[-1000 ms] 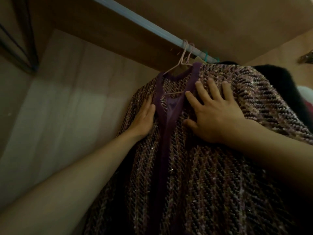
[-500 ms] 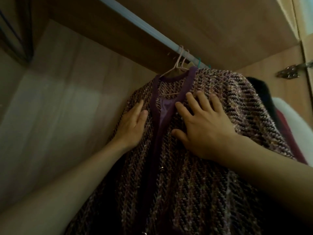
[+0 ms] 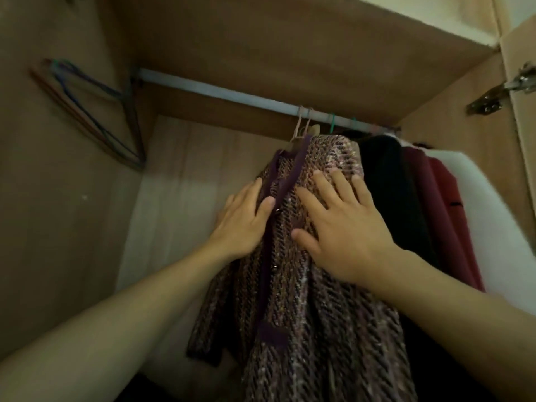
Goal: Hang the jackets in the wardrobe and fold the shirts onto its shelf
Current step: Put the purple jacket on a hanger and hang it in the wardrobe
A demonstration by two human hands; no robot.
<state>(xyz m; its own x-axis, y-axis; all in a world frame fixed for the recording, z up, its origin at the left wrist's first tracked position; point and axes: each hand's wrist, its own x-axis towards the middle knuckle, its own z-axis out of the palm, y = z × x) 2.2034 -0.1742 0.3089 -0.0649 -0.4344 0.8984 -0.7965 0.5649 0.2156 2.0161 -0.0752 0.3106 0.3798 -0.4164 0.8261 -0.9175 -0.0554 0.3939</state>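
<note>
A purple and pink tweed jacket (image 3: 313, 323) with dark purple trim hangs on a pale pink hanger (image 3: 301, 126) from the white wardrobe rail (image 3: 220, 92). My left hand (image 3: 240, 224) lies flat with straight fingers against the jacket's left front panel. My right hand (image 3: 342, 224) lies spread on the right front panel, below the shoulder. Neither hand curls round the cloth.
More garments hang to the right on the same rail: a black one (image 3: 388, 181), a dark red one (image 3: 441, 216) and a white one (image 3: 499, 227). Several empty wire hangers (image 3: 95, 117) hang against the wardrobe's left wall. A door hinge (image 3: 501, 94) sits at the upper right.
The view has pulled back and tilted, so more of the wardrobe shows. Both hands have slid down the jacket's front, away from the collar, staying flat on it.
</note>
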